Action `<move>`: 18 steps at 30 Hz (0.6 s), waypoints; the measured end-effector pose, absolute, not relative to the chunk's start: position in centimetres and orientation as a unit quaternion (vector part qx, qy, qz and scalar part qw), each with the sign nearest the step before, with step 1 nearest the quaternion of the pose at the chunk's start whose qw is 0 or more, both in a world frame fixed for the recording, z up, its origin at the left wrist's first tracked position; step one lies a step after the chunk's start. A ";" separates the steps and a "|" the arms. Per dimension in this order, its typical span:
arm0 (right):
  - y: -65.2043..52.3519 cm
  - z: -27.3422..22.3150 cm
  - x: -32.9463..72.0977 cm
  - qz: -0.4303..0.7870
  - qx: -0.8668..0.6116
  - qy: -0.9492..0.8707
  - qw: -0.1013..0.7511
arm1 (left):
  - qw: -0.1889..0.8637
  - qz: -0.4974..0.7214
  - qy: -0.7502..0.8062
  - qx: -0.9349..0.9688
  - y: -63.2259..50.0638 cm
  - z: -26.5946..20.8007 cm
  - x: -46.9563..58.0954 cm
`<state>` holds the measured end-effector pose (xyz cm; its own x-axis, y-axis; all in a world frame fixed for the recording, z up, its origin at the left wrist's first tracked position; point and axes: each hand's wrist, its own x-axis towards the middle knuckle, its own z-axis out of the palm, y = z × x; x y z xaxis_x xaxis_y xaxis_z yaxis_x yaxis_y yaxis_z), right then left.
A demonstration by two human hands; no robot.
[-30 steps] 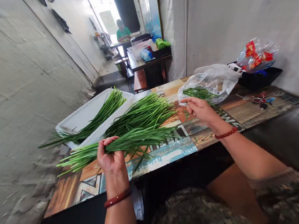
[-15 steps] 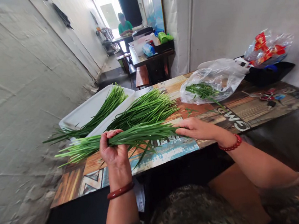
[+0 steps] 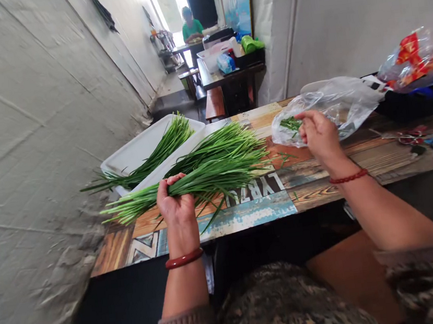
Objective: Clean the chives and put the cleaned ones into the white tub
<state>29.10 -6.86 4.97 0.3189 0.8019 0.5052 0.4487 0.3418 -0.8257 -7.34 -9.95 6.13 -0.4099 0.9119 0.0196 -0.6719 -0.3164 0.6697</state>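
Note:
My left hand (image 3: 177, 203) is closed around a bunch of garlic chives (image 3: 221, 173), pale stem ends to the left and dark leaves to the right, just above the table. My right hand (image 3: 319, 136) is over the mouth of a clear plastic bag (image 3: 345, 101), fingers partly curled and index finger pointing left. Whatever it may hold is hidden. Green chive scraps (image 3: 287, 124) show inside the bag by the fingertips. Behind the held bunch lies another pile of chives (image 3: 237, 136). More chives (image 3: 167, 146) rest in a white tray (image 3: 121, 160).
The patterned table (image 3: 262, 209) has scissors (image 3: 406, 136) and a red-printed plastic bag (image 3: 413, 61) at the right. A wall (image 3: 22, 154) runs close along the left. Farther back, a person in green (image 3: 192, 29) sits beyond a dark table (image 3: 214, 79) with containers.
My right hand has left the leaf ends of the held chives and moved up and right to the plastic bag. My left hand still grips the bunch. The view has shifted slightly.

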 end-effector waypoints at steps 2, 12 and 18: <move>-5.6 4.9 31.1 0.039 -0.591 -0.597 0.541 | 0.526 0.797 0.268 0.125 -10.1 6.6 -6.8; -12.2 4.3 25.9 0.308 -0.517 -0.671 0.434 | 0.546 0.799 0.247 0.050 -10.4 8.7 -3.6; -15.2 4.0 19.6 0.506 -0.417 -0.661 0.366 | 0.552 0.795 0.241 0.077 -10.4 8.2 -2.7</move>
